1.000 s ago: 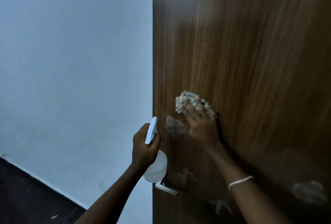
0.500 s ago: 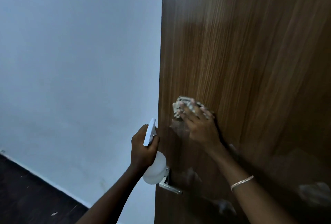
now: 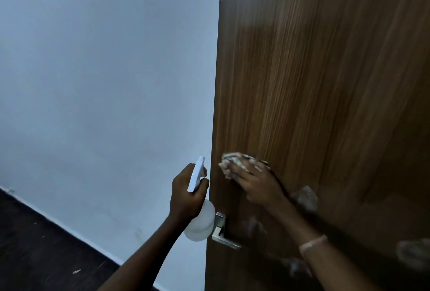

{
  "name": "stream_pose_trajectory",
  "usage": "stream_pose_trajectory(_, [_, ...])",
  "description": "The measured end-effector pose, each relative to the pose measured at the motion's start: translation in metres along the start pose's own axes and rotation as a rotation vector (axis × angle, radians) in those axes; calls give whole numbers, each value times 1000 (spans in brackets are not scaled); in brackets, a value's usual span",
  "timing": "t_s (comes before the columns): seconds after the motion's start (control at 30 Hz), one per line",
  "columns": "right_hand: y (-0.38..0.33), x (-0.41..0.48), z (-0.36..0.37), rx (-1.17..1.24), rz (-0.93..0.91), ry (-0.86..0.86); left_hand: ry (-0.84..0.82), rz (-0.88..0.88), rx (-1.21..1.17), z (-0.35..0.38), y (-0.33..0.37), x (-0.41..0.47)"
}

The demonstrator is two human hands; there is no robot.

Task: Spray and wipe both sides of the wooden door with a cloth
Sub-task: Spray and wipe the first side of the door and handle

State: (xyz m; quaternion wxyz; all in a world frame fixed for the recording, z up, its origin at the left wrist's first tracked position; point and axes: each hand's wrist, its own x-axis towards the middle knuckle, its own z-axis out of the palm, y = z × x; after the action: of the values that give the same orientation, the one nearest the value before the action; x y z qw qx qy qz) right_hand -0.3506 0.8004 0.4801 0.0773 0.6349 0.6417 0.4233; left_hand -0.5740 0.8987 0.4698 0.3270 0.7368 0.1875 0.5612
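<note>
One wooden door (image 3: 325, 81), one cloth (image 3: 232, 159), one spray bottle (image 3: 201, 223), one door handle (image 3: 223, 232) and two hands are in view.

The cloth, pale and bunched, lies against the door's face above the door handle, close to the door's free edge. The right hand (image 3: 256, 183) covers it with fingers stretched nearly flat, pressing it to the wood; whether the thumb hooks under the cloth cannot be told. A single thin bracelet (image 3: 313, 243) sits on that wrist, to the right of the door handle.

The left hand (image 3: 186, 195) is up and to the left of the door handle, fingers wrapped tight round the neck of the white spray bottle. The nozzle head stands above the fist, and the round body hangs below it, just left of the door handle and overlapping its plate in this view.

The door is brown with vertical grain and a glossy finish — a bright sheen shows far above the door handle, and blurred pale reflections lie to the handle's right. Left of the door handle is one plain pale wall (image 3: 104, 81); below and left of it, a dark floor (image 3: 35, 255) meets the wall along a light skirting line.
</note>
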Motion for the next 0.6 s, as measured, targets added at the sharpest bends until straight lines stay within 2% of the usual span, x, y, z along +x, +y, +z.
stream_pose_trajectory(0.03, [9,-20,0,14,65,16,-20,-1,-2,1,-3,-3])
stream_pose_trajectory(0.1, [36,-44,-13,47,273,159,-69,-24,2,1,-12,-12])
stream_pose_trajectory(0.23, [82,-17,-65,147,686,438,-183,-114,32,5,-34,-39])
stream_pose_trajectory(0.3, [78,11,-76,211,746,505,-211,-154,58,6,-40,-49])
stream_pose_trajectory(0.4, [36,38,-72,182,602,600,-225,-177,62,7,-45,-57])
stream_pose_trajectory(0.43, [19,42,-63,165,529,552,-237,-178,58,7,-46,-58])
stream_pose_trajectory(0.47, [2,44,-51,166,407,381,-249,-178,52,8,-46,-58])
stream_pose_trajectory(0.5, [-16,42,-40,199,246,138,-256,-176,47,8,-46,-59])
stream_pose_trajectory(0.53, [-30,32,-26,203,131,-2,-259,-177,44,8,-45,-58])
stream_pose_trajectory(0.6, [-34,-7,7,135,-10,-103,-259,-182,31,9,-45,-58])
